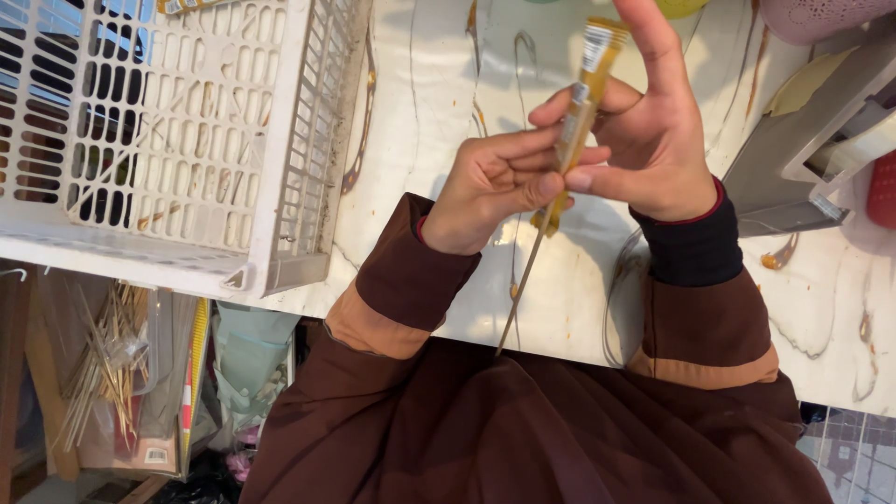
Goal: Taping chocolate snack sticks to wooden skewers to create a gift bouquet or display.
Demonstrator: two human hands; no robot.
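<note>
**Two hands hold a thin stick in a yellow wrapper over a pale table**

Brown fabric [523,439] of the person's garment fills the bottom centre of the frame, nearest the camera, with both sleeves rising from it toward the middle.

At centre frame, the left hand [490,187] is curled nearly closed, its fingertips pinching a narrow yellow wrapper [583,103] that sheathes the upper part of a thin wooden stick [523,280]. The right hand [653,140], just right of centre, is half open: its thumb and a lower finger press the same wrapper from the other side, while its index finger points straight up toward the top edge. The wrapper stands almost upright between the two hands, its silvery end near the top centre. The bare stick slants down and left from below the hands, ending near the table edge above the lap.

Beneath the hands lies a pale marbled tabletop [439,75] with thin golden-brown streaks. A white plastic lattice crate [205,140] sits on it, filling the upper left. At the right edge stands a grey tape dispenser [803,149], well apart from the hands. In the lower left, below the table, a clear bag of loose wooden sticks [107,364] leans among other clutter.
</note>
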